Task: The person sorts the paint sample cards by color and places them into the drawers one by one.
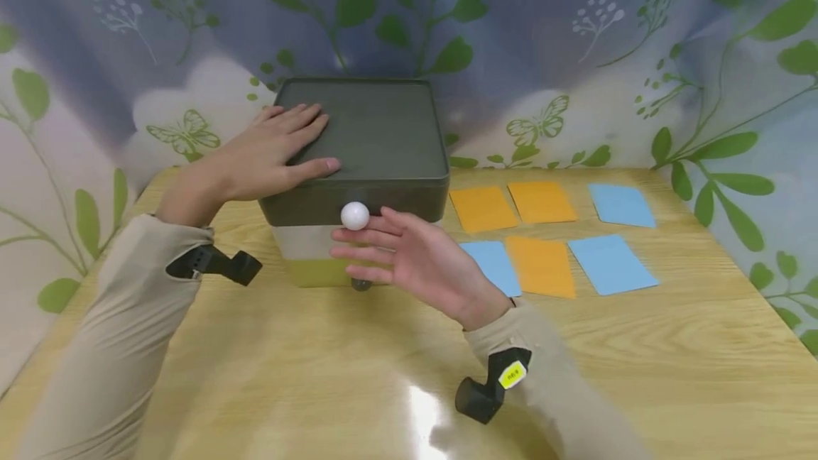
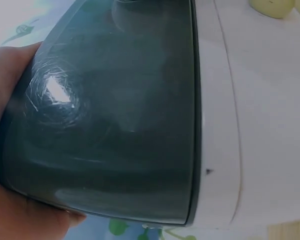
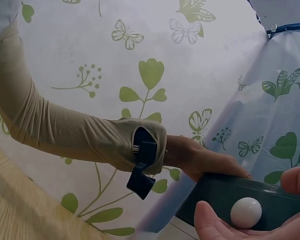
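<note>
A small stacked drawer box stands on the table, with a dark grey-green top section (image 1: 377,130), a white middle (image 1: 300,241) and a yellow-green bottom (image 1: 313,273). A round white knob (image 1: 355,216) sticks out of its dark front. My left hand (image 1: 275,148) rests on the left part of the lid, fingers spread and straight. The left wrist view shows the box's dark side (image 2: 120,120) with the hand at its edge. My right hand (image 1: 422,254) is in front of the box, palm turned to the left, fingers extended just beside and below the white knob (image 3: 246,213).
To the right of the box lie square paper notes in two rows, three orange (image 1: 542,202) and three blue (image 1: 612,265). Behind the wooden table (image 1: 307,375) hangs a leaf-patterned curtain (image 1: 524,41). A dark knob (image 1: 361,284) sits low on the box's front.
</note>
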Tool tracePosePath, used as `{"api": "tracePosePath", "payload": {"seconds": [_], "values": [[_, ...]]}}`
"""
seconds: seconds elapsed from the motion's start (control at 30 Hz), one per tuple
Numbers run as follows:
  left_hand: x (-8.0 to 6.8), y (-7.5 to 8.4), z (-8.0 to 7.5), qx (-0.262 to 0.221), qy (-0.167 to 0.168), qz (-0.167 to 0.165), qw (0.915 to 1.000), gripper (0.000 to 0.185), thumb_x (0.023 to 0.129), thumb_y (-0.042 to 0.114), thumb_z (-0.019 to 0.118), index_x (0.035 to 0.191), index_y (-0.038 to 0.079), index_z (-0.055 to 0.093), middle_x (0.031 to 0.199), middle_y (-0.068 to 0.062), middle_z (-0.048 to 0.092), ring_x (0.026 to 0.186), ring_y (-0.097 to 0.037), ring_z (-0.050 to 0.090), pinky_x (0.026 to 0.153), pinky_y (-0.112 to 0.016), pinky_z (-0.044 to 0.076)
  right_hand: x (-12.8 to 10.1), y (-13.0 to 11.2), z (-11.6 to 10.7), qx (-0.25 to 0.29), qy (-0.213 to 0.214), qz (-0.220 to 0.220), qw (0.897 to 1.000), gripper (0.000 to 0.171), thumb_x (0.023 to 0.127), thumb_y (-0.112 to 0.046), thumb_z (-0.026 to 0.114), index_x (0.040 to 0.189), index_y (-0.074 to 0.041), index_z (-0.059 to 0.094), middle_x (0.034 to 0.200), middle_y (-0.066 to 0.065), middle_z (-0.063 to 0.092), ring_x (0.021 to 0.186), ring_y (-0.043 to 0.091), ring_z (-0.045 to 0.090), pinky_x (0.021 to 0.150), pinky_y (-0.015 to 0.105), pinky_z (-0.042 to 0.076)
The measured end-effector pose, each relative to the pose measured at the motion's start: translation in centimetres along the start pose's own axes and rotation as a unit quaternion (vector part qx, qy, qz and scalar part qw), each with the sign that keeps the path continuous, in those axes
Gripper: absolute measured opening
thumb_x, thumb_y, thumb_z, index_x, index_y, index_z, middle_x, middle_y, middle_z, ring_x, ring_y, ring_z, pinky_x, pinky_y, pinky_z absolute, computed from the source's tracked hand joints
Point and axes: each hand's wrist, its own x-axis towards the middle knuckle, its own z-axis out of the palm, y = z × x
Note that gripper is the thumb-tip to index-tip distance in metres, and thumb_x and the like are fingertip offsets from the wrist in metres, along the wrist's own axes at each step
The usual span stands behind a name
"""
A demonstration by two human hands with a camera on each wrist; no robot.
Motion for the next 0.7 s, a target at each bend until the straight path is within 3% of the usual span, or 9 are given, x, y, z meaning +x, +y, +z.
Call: {"api": "tracePosePath", "payload": {"seconds": [0.5, 0.6, 0.7], "values": [[-0.4, 0.1, 0.1, -0.008, 0.029, 0.009, 0.9995, 0.080, 0.099, 0.056, 0.038, 0.153, 0.000, 0.019, 0.159, -0.019, 0.010, 0.147, -0.034, 0.007, 0.117, -0.050, 0.001, 0.3, -0.4, -0.5, 0.052, -0.022, 0.027, 0.998, 0.058, 0.106, -0.029, 0.028, 0.146, 0.012, 0.023, 0.150, 0.032, 0.027, 0.140, 0.040, 0.029, 0.114, 0.046, 0.027], [-0.4, 0.2, 0.1, -0.014, 0.037, 0.010, 0.9992, 0.080, 0.099, 0.056, 0.040, 0.153, 0.000, 0.021, 0.159, -0.019, 0.012, 0.147, -0.034, 0.009, 0.118, -0.050, 0.002, 0.2, 0.2, -0.7, 0.042, -0.017, 0.028, 0.999, 0.054, 0.106, -0.028, 0.028, 0.146, 0.010, 0.026, 0.149, 0.029, 0.033, 0.135, 0.038, 0.039, 0.110, 0.043, 0.034], [-0.5, 0.2, 0.5, -0.026, 0.050, 0.014, 0.9983, 0.079, 0.098, 0.054, 0.043, 0.152, -0.001, 0.024, 0.158, -0.020, 0.015, 0.146, -0.034, 0.011, 0.118, -0.050, 0.003, -0.2, 1.5, -1.3, 0.035, -0.001, 0.052, 0.998, 0.048, 0.106, -0.025, 0.029, 0.141, 0.006, 0.035, 0.137, 0.022, 0.049, 0.122, 0.031, 0.053, 0.106, 0.042, 0.039]]}}
